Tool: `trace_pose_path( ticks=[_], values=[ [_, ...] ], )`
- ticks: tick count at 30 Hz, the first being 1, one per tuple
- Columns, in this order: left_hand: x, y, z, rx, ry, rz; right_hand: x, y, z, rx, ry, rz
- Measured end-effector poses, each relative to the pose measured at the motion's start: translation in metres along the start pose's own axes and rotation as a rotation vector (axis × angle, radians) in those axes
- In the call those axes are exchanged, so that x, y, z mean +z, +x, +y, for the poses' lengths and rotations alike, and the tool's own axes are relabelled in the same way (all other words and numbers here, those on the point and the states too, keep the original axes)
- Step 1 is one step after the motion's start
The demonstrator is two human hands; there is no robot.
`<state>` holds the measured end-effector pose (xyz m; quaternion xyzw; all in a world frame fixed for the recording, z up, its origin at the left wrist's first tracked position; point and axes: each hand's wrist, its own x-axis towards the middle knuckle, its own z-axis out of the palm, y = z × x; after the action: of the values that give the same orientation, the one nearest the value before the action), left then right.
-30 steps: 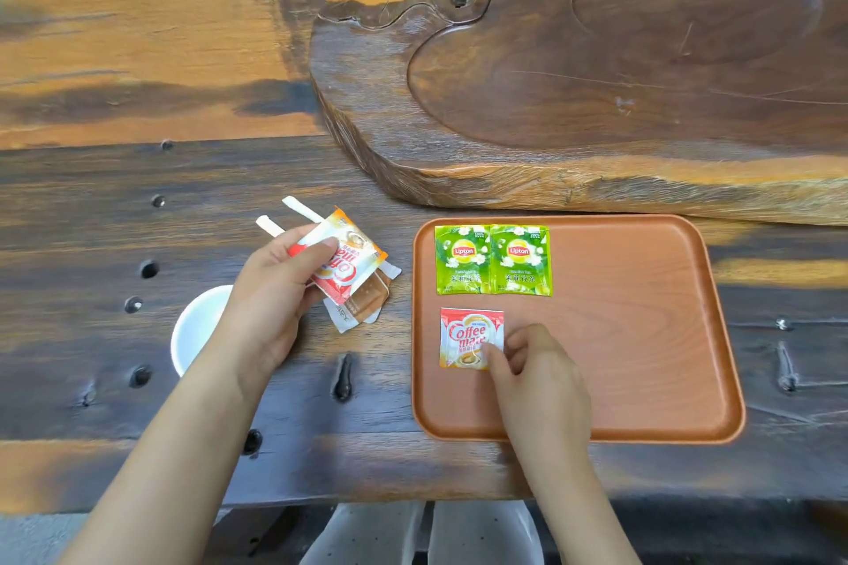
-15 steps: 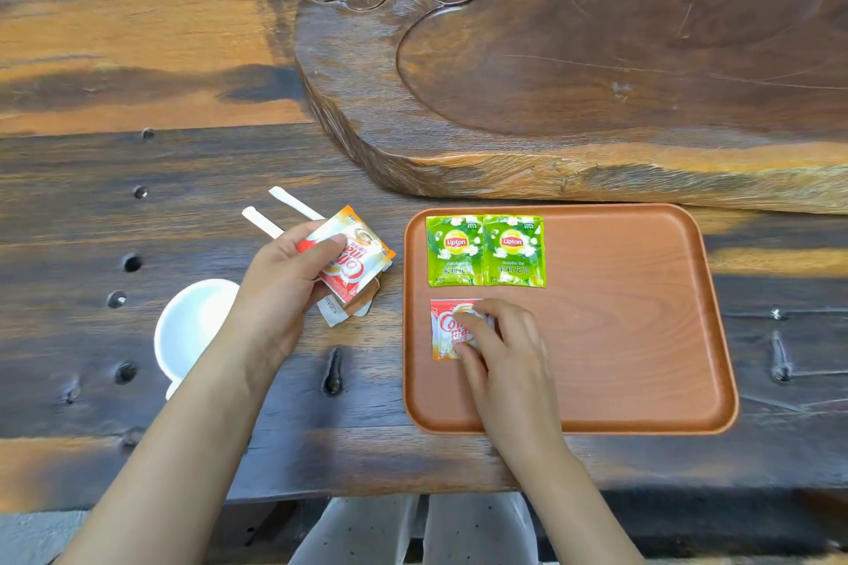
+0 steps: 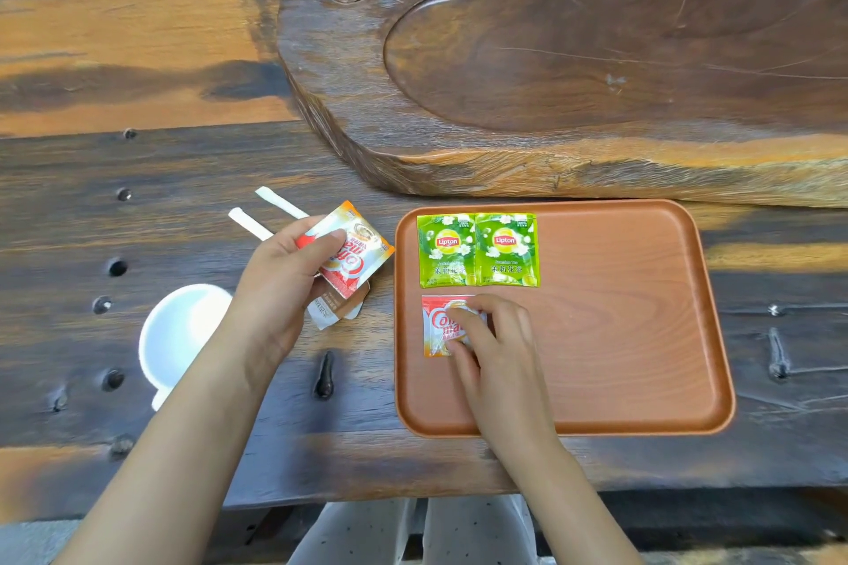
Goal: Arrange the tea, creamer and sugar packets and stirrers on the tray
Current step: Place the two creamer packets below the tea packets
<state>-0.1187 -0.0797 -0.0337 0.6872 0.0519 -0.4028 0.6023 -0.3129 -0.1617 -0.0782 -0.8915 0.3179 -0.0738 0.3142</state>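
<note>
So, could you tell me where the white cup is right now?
The white cup stands on the table, left of the tray, partly hidden behind the left forearm.

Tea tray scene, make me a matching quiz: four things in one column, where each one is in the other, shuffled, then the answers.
1. Lipton tea packets
2. creamer packet
3. stirrers
4. white cup

A. table, partly behind left hand
B. tray's far left corner
C. table, left of left wrist
D. tray, under right hand

Pairs: 1-B, 2-D, 3-A, 4-C
</note>
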Motion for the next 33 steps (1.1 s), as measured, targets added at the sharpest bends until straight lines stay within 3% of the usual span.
trace_pose_path(
  ticks=[4,9,13,19,25,30,33],
  values=[
    [0.003,-0.001,0.003,-0.016,0.007,0.008,-0.005,0.001,0.001,0.033,0.166,-0.002],
    [0.018,-0.009,0.001,-0.022,0.055,-0.07,-0.022,0.007,-0.004,0.182,0.525,0.168],
    [0.038,-0.019,-0.007,0.0,0.116,-0.2,-0.031,0.025,-0.015,0.297,0.774,0.111],
    [0.059,-0.028,-0.009,0.063,0.174,-0.364,-0.046,0.042,-0.015,0.24,0.792,0.021],
    [0.071,-0.029,-0.01,0.098,0.156,-0.374,-0.057,0.037,-0.004,0.406,0.994,0.112],
    [0.086,-0.031,-0.011,0.227,0.226,-0.265,-0.072,0.03,0.01,0.386,0.931,0.17],
    [0.083,-0.033,-0.019,0.476,0.534,-0.048,-0.075,0.015,0.03,0.466,0.907,0.265]
  ],
)
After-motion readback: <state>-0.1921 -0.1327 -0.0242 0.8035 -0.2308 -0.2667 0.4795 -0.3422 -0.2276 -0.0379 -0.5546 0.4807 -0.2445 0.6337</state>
